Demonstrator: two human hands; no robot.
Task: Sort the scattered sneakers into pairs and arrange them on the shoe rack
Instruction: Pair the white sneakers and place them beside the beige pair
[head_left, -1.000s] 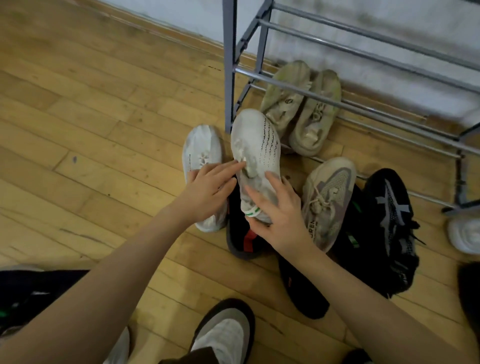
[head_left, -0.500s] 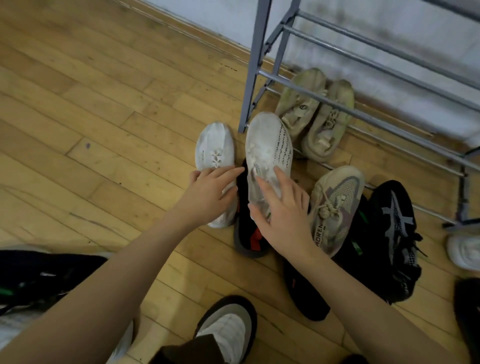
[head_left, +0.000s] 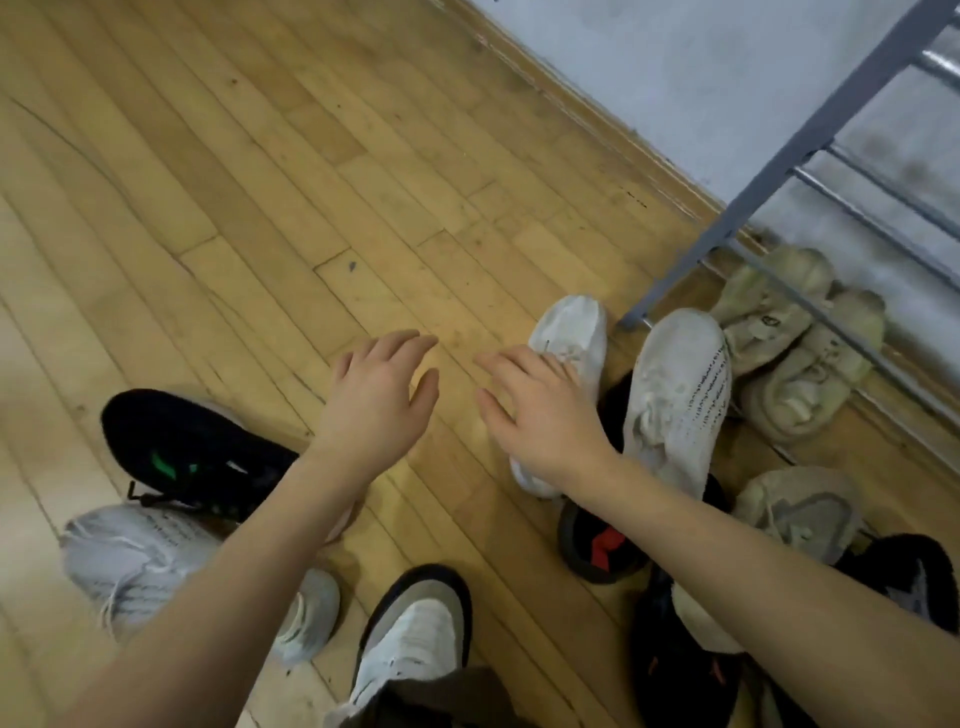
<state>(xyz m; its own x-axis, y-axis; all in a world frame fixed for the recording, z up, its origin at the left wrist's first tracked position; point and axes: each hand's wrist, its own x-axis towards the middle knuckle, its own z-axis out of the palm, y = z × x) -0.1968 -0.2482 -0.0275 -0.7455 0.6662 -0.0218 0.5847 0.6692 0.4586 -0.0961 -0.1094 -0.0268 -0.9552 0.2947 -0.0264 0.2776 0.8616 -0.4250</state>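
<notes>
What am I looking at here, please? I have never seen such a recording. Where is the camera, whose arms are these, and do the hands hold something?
There is no machine: a person wears one wide-angle camera on the head, looking down at their own arms. The left hand and the right hand are both open above the wooden floor and hold nothing. Beside the right hand lie two white sneakers, one partly on a black shoe with a red tab. A beige pair sits under the grey metal shoe rack by the wall. Near the left arm lie a black sneaker with green marks and a light grey sneaker. More shoes lie at the lower right.
</notes>
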